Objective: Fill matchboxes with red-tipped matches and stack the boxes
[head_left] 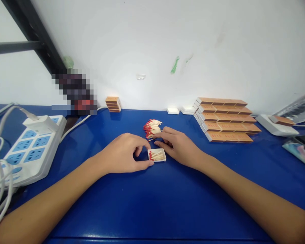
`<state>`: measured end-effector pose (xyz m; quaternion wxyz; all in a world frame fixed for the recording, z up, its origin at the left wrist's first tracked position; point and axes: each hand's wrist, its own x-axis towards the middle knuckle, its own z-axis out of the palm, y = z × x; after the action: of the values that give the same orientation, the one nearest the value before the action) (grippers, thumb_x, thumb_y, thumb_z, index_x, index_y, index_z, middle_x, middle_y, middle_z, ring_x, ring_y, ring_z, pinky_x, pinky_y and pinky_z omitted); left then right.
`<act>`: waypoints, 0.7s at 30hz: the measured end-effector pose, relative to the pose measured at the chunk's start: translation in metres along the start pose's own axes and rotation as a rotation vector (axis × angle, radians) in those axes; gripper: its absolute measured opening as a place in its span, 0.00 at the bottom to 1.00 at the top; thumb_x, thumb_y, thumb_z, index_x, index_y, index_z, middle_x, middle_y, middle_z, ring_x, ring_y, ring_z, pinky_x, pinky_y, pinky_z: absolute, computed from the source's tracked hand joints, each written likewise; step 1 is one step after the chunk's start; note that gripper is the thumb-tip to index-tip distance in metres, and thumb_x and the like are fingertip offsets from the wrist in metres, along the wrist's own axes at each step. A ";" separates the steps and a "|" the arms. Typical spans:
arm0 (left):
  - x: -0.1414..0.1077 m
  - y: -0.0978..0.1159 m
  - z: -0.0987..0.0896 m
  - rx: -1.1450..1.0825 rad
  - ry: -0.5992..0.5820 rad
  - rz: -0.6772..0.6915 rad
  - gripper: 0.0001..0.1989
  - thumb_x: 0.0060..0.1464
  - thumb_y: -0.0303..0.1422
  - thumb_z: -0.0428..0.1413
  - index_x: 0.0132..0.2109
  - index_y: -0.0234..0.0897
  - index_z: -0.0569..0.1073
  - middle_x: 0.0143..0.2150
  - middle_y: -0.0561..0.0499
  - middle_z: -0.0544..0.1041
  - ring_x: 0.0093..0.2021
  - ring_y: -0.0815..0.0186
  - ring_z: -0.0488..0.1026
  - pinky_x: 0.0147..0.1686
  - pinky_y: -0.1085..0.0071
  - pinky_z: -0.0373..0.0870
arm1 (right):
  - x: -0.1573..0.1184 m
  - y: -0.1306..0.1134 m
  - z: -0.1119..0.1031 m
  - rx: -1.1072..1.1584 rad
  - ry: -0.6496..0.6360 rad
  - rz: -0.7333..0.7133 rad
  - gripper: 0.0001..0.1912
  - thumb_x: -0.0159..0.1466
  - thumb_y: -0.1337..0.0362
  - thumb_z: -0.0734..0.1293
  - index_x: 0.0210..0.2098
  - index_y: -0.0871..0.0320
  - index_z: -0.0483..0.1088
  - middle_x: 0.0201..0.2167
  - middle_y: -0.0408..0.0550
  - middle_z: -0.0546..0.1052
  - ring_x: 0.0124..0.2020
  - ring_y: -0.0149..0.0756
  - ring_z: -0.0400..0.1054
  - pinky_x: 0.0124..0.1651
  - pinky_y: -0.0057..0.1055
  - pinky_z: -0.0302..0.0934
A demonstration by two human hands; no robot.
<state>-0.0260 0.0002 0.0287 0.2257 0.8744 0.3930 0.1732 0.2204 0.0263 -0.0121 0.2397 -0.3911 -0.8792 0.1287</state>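
left forearm (58, 198) | left grip (127, 152) on white tray (159, 160) | red-tipped matches (157, 155) inside

Match (150, 139) partly hidden by right hand (175, 144); power strip (44, 154) cut off left; dark object (77, 88) (upper left) pixelated.

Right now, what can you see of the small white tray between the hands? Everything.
The white tray is shallow, rectangular and open-topped, cardboard by its look. It sits flat on the blue table, partly filled with loose matches, red heads mostly toward its left end. The left hand brackets that end between thumb and finger, apparently touching it.
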 end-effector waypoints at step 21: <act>0.000 -0.003 0.000 0.008 0.009 0.002 0.15 0.54 0.44 0.65 0.43 0.39 0.82 0.26 0.56 0.74 0.24 0.71 0.67 0.26 0.72 0.60 | 0.000 0.000 -0.008 -0.061 -0.059 0.050 0.04 0.74 0.65 0.64 0.42 0.55 0.71 0.38 0.46 0.71 0.32 0.34 0.64 0.35 0.31 0.57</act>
<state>-0.0279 0.0020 0.0270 0.2202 0.8750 0.3936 0.1757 0.2248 0.0268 -0.0055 0.1981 -0.4159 -0.8795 0.1192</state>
